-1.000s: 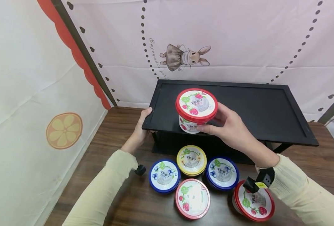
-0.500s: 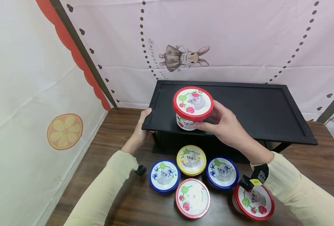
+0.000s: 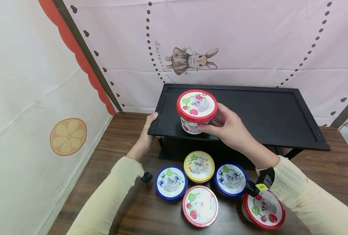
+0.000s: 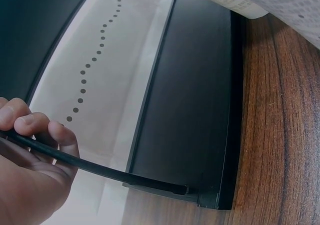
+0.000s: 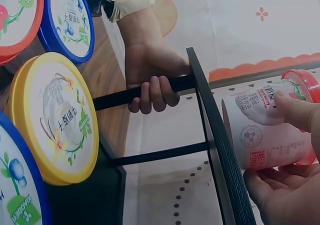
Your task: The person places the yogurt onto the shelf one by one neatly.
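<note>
My right hand holds a red-lidded tub with strawberry pictures, thumb in front and fingers behind. The tub is upright, low over the front left part of a black two-tier shelf. In the right wrist view the tub's base is right at the shelf's top board. My left hand grips the shelf at its left end. The right wrist view shows its fingers curled round a thin black leg under the top board.
Before the shelf stand a yellow-lidded tub, two blue-lidded tubs and two red-lidded tubs, one partly under my right wrist. The wooden table meets a patterned cloth wall behind and another at the left.
My right hand has moved the red-lidded tub a little to the left over the shelf top. The left hand keeps its grip in the same place.
</note>
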The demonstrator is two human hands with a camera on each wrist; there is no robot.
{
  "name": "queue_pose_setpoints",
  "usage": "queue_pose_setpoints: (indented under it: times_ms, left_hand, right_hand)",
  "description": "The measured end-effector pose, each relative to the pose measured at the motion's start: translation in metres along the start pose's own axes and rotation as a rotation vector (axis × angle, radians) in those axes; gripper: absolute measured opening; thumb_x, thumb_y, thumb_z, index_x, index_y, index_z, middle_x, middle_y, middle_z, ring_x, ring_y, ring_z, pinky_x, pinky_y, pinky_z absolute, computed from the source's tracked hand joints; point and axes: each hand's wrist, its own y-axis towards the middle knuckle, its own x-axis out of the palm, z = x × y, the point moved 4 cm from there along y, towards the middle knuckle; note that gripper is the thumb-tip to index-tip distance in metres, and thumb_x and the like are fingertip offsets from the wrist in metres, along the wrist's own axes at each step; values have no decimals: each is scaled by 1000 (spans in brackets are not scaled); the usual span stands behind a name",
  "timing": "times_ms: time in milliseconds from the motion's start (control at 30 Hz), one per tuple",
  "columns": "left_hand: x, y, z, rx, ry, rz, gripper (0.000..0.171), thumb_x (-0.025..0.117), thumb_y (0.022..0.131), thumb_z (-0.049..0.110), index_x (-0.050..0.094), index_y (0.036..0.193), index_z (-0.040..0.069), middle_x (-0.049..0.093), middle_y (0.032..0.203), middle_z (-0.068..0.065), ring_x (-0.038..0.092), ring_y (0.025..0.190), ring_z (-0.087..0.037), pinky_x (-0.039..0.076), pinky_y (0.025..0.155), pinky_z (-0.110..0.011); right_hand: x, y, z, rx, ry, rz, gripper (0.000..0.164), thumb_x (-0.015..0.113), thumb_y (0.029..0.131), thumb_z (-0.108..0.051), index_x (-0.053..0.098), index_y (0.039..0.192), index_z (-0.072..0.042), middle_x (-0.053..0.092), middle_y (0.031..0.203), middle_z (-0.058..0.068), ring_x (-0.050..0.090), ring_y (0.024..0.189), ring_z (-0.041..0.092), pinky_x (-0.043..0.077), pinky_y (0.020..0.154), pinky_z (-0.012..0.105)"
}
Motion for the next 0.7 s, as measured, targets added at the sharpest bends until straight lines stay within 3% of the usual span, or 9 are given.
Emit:
queue_pose_setpoints:
  times_ms: [700]
  left_hand:
    - [-3, 0, -1, -6, 20, 5, 52, 43, 92, 62, 53, 79, 13, 47, 55, 1, 42, 47, -13, 36, 49, -29]
  right_hand:
    - [6, 14, 4, 41, -24, 23, 73, 78, 85, -9, 38, 146, -9, 52, 138, 6, 49, 128, 20, 43, 97, 35]
